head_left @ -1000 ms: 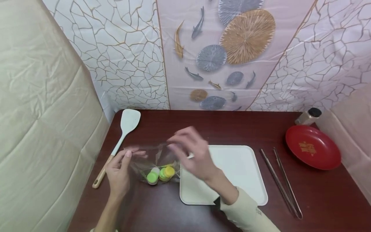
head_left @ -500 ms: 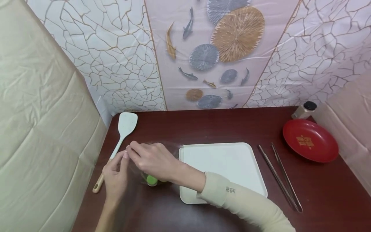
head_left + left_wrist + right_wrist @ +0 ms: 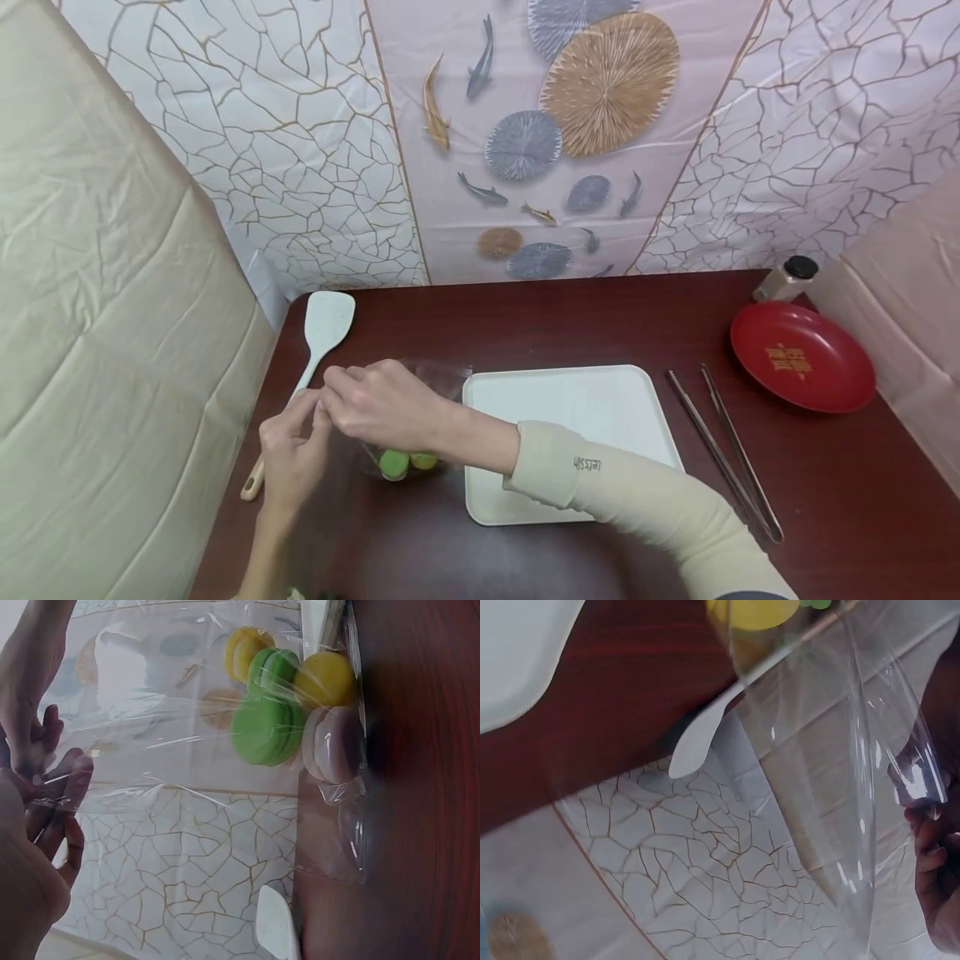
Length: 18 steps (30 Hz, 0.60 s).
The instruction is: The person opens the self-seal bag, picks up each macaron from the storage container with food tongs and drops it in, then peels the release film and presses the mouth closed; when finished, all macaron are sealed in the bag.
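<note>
A clear plastic bag (image 3: 161,746) holds several macarons. Green macarons (image 3: 264,731), a yellow macaron (image 3: 327,679) and a pale lilac macaron (image 3: 334,746) sit at its bottom, low over the table. My left hand (image 3: 291,454) pinches the bag's top edge between thumb and fingers. Right against it, my right hand (image 3: 390,408) pinches the same edge, its fingertips meeting the left ones. In the head view the right hand and forearm cover much of the bag, and only two macarons peek out below.
A white tray (image 3: 570,396) lies right of the bag, under the right forearm. Behind the left hand is a white spatula (image 3: 328,321) with a wooden handle. Metal tongs (image 3: 716,450), a red plate (image 3: 825,342) and a black-lidded jar (image 3: 783,282) are at the right.
My right hand has swung left from the bag's right side to meet the left hand at its top edge. The left hand has barely shifted.
</note>
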Motion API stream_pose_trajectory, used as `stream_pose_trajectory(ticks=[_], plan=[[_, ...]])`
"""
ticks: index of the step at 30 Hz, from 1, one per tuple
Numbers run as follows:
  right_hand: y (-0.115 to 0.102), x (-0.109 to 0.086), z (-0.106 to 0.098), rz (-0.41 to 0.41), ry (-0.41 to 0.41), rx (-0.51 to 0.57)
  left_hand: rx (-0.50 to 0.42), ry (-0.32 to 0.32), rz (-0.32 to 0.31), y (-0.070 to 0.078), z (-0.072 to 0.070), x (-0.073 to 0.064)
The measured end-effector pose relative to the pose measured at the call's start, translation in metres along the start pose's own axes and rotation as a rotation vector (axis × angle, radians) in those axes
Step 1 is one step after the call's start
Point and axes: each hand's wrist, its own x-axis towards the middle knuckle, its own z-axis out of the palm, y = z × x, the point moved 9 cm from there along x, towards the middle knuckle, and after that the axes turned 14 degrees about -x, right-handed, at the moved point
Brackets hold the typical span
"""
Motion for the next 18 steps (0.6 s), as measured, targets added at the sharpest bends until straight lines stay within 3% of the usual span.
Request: stream_pose_trajectory(ticks=[9, 18], plan=[[0.0044, -0.0038, 0.0045, 0.132, -0.035, 0.130, -0.053, 0.007, 0.171, 0.0019, 0.0000, -0.0037], [0.0087, -0.0060, 0.0035, 0.185, 0.008, 0.203, -0.066, 0.012, 0.206, 0.0000, -0.0001, -0.0039]])
